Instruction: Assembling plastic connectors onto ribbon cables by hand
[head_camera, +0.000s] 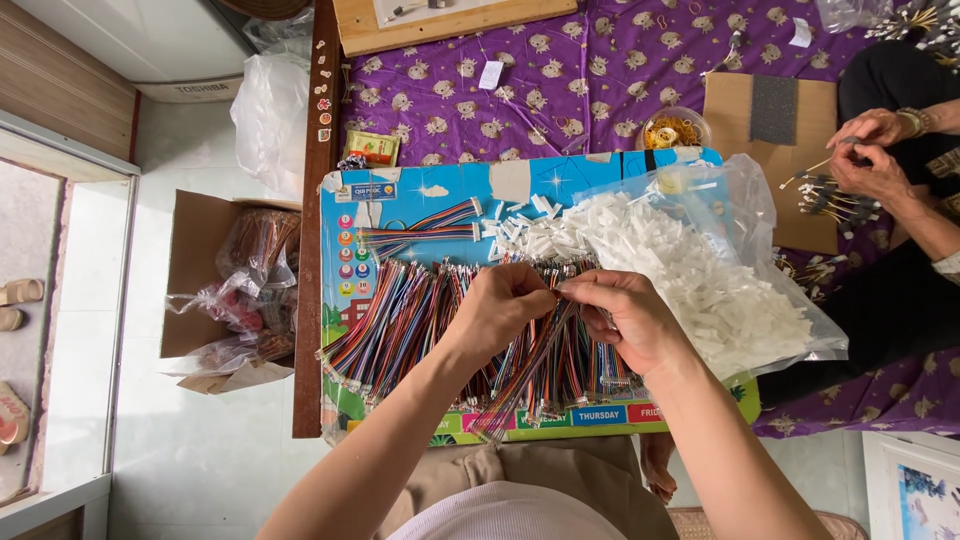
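My left hand (508, 305) and my right hand (628, 318) meet over a spread of multicoloured ribbon wire bundles (400, 320) lying on a blue board (400, 205). Both hands pinch one wire bundle (530, 375) at its upper end, and it trails down toward the board's front edge. A pile of small white plastic connectors (690, 270) lies in an open clear bag just right of my hands. Whether a connector sits between my fingertips is hidden.
A finished wire set (430, 225) lies at the board's upper left. Another person's hands (865, 150) work on parts at the right, above a cardboard sheet (740, 110). A cardboard box (200, 270) with bagged wires stands on the floor, left. A purple patterned cloth (560, 90) lies beneath.
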